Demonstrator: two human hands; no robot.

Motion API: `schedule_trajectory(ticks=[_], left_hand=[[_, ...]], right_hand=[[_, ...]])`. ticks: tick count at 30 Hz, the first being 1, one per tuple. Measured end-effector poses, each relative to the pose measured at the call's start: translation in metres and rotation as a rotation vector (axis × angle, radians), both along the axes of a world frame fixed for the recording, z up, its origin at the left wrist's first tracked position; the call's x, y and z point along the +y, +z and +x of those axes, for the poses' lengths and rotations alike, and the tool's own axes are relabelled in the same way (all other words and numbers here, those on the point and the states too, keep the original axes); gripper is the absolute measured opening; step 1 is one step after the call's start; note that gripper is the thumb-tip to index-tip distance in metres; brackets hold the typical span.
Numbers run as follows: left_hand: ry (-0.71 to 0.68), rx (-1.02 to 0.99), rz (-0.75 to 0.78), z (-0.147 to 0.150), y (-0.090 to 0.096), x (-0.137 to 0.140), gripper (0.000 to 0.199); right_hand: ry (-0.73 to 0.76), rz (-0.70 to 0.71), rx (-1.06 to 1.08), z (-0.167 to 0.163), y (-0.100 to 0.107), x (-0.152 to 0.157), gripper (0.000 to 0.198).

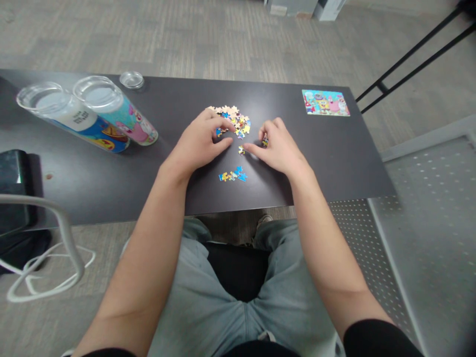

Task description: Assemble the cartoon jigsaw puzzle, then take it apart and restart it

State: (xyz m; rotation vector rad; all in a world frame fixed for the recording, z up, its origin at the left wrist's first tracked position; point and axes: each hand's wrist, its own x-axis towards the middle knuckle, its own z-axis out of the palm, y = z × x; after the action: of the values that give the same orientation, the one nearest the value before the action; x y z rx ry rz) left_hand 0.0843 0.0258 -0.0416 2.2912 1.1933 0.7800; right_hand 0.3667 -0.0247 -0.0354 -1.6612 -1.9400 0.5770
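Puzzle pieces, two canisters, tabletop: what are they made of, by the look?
Puzzle pieces: likely cardboard or thin wood; pale tan undersides, colourful printed faces.
Canisters: probably clear, glossy plastic, given the see-through tops with bright reflections; glass not ruled out. Printed design below.
Tabletop: perhaps laminate, satin dark finish; soft, blurred sheen.

Loose jigsaw pieces [242, 125] lie heaped beyond a small blue-and-yellow cluster [233, 175].
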Motion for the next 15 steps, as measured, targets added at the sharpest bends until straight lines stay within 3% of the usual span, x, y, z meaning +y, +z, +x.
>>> schedule_trajectory(ticks=[6, 15], left_hand=[[-0.055, 0.094, 0.050, 0.001, -0.014, 0.001, 0.053], [-0.029, 0.216, 0.058, 0.003, -0.008, -0.005, 0.039]], right_hand=[[0.023, -0.033, -0.019, 0.002, 0.000, 0.001, 0.062], [-0.226, 0.049, 0.007, 0.060, -0.007, 0.012, 0.055]])
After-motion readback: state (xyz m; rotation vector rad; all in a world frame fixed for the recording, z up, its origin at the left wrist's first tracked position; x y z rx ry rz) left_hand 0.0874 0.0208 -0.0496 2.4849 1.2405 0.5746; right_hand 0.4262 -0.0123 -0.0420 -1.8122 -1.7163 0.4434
